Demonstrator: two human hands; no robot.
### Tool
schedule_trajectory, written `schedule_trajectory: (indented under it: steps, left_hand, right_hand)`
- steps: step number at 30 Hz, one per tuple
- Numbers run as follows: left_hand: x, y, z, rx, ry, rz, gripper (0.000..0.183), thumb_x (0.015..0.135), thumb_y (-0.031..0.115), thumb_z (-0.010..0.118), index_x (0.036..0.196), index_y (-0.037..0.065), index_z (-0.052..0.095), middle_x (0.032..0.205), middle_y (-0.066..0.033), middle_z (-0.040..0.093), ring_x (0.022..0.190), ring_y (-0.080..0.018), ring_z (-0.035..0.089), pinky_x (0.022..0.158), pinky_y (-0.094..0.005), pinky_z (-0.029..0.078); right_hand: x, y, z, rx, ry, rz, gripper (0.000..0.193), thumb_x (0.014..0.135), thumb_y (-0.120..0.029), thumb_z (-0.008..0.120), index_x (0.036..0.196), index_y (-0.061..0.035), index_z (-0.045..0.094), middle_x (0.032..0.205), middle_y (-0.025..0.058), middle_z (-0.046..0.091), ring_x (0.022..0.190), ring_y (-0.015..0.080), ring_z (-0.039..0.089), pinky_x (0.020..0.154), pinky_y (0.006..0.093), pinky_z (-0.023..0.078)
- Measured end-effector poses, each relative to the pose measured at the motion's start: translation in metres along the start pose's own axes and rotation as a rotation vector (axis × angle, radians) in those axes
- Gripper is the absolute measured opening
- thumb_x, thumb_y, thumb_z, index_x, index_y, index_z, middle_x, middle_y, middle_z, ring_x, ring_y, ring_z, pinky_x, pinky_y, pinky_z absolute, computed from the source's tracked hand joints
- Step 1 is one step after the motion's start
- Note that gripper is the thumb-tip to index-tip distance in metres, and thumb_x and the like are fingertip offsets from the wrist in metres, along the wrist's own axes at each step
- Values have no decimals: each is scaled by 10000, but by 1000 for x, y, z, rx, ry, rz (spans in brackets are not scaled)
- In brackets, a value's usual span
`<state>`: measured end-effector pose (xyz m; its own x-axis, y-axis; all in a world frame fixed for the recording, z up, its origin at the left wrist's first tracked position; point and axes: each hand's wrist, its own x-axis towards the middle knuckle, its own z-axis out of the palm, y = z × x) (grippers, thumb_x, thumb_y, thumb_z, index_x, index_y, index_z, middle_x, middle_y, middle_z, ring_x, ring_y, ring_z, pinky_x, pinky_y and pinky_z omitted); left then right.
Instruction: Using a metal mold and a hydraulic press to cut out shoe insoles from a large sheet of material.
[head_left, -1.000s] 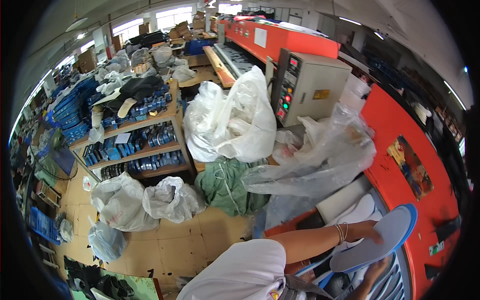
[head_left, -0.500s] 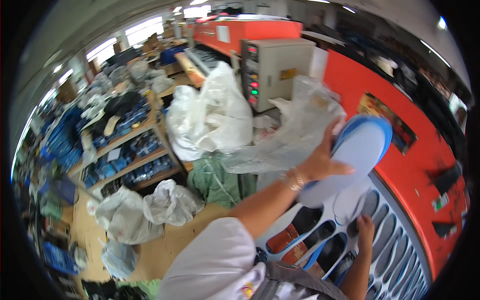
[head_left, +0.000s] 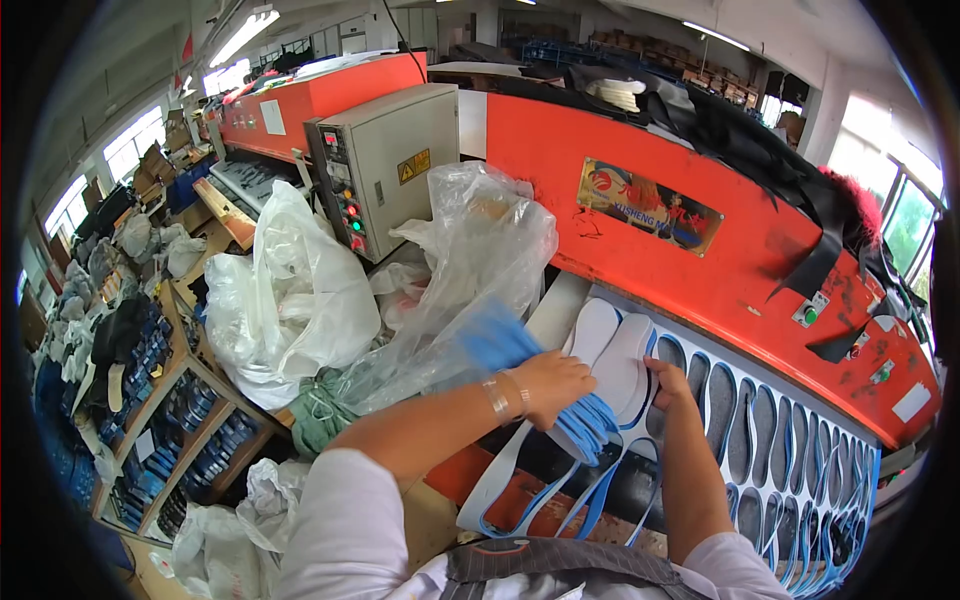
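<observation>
My left hand is wrapped round a stack of blue shoe soles turned on edge; the stack's far end is blurred by motion. Just right of it, two white shoe soles lie side by side, white faces up, blue showing along an edge. My right hand has its fingers curled at the right edge of the nearer white sole, pinching it. Beneath both hands lies a white and blue foam sheet with rows of sole-shaped holes, its near left part cut into loose strips.
A long red machine stands behind the sheet, beside a grey control box with lit buttons. White plastic bags and a clear plastic bag crowd the left. A wooden shelf with blue pieces stands farther left.
My view has swung to the right. My left hand has come down with the soles and turned them from face-on to edge-on. My right hand is now at the white soles' edge.
</observation>
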<state>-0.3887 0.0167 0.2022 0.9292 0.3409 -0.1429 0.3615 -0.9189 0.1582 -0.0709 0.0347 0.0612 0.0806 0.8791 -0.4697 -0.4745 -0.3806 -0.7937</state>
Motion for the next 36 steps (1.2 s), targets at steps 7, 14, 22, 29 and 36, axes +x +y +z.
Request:
schedule_trajectory:
  steps: [7, 14, 22, 29, 36]
  left_hand:
    - [89, -27, 17, 415, -21, 451, 645, 519, 166, 801, 1129, 43, 631, 1394, -220, 415, 1393, -309, 290, 1176, -443, 162]
    - [64, -53, 10, 210, 340, 572, 444, 574, 80, 703, 1004, 71, 592, 1138, -142, 545, 1165, -299, 490, 1159, -485, 211]
    - [-73, -69, 52, -182, 804, 67, 619, 577, 264, 837, 1085, 80, 533, 1110, -155, 530, 1066, -359, 539, 1033, -497, 383]
    - [-120, -87, 38, -1259, 1050, -43, 879, 588, 215, 889, 1299, 34, 404, 1223, -128, 513, 1151, -262, 508, 1006, -382, 405]
    - [-57, -78, 56, -2119, 601, 214, 683, 714, 212, 766, 1299, 16, 472, 1150, -88, 606, 1048, -194, 594, 931, -351, 480]
  right_hand:
    - [-26, 27, 38, 257, -62, -201, 429, 968, -423, 493, 1155, -42, 556, 1062, 137, 641, 997, 261, 618, 884, 408, 497]
    - [-3, 13, 18, -370, 357, -182, 268, 927, -258, 580, 1087, -50, 526, 883, 129, 625, 700, 232, 615, 603, 379, 508]
    - [13, 5, 111, -1178, 540, -475, 824, 775, -473, 719, 1320, 78, 440, 1198, 268, 567, 1064, 374, 581, 918, 434, 456]
    - [55, 4, 71, -697, 406, -46, 787, 750, -227, 795, 1368, 47, 394, 1023, 179, 587, 629, 213, 605, 514, 411, 489]
    - [69, 23, 115, -227, 624, -346, 399, 845, -221, 697, 1149, 4, 570, 845, 104, 623, 562, 196, 567, 455, 363, 453]
